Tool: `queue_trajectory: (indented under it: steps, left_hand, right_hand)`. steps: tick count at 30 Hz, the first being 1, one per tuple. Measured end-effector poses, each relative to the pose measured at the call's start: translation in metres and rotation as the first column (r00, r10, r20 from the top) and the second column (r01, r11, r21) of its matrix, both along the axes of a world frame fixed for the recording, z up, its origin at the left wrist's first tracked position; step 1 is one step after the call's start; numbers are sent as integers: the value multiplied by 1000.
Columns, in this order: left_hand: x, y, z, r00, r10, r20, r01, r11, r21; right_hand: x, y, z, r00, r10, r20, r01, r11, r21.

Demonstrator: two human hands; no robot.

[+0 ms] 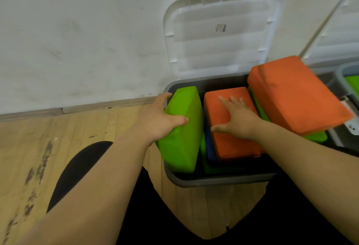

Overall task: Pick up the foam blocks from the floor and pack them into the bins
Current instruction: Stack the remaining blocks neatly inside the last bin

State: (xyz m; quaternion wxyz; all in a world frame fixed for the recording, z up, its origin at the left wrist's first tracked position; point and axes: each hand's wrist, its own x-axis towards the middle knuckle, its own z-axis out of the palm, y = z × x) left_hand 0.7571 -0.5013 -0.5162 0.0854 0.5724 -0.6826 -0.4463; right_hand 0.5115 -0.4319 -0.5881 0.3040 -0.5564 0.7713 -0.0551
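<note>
1. Head view: the thumb (177, 119) of the left hand (159, 122) is laid across the near face of the green block (184, 137) and the fingers are curled round its far edge. The block is thus gripped, tilted on edge at the left end of the grey bin (213, 182).
2. The fingers (227, 101) of the right hand (236, 122) are held straight, spread and pressed flat on the middle orange block (235, 147), which lies on a blue block (210, 149) inside the bin.
3. Seating the green block is judged to be the step in hand. The orange stack should be held rightward while the green one is eased down into the gap.
4. A larger orange block (295, 97) is perched high across the right end and may need re-laying.
5. The bin is set on a scuffed wooden floor (87, 132) against a white wall (77, 40), with its clear lid (219, 40) leaned upright. A second bin (339, 73) is seen at the right edge.
</note>
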Motion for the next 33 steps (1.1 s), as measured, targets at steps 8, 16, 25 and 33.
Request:
queue_trajectory:
  steps: [8, 16, 25, 33]
  left_hand:
    - [-8, 6, 11, 963, 218, -159, -211, 976, 57]
    - [-7, 8, 22, 885, 134, -445, -115, 991, 69]
    - [-4, 22, 23, 990, -116, -77, 96, 970, -222]
    - [-13, 25, 22, 997, 12, -77, -35, 955, -295]
  right_hand:
    - [40, 16, 48, 880, 209, 426, -110, 963, -246]
    - [42, 5, 36, 642, 102, 760, 245, 912, -329]
    - [39, -1, 37, 532, 12, 846, 364, 899, -242]
    - [15, 0, 36, 936, -35, 350, 154, 936, -317]
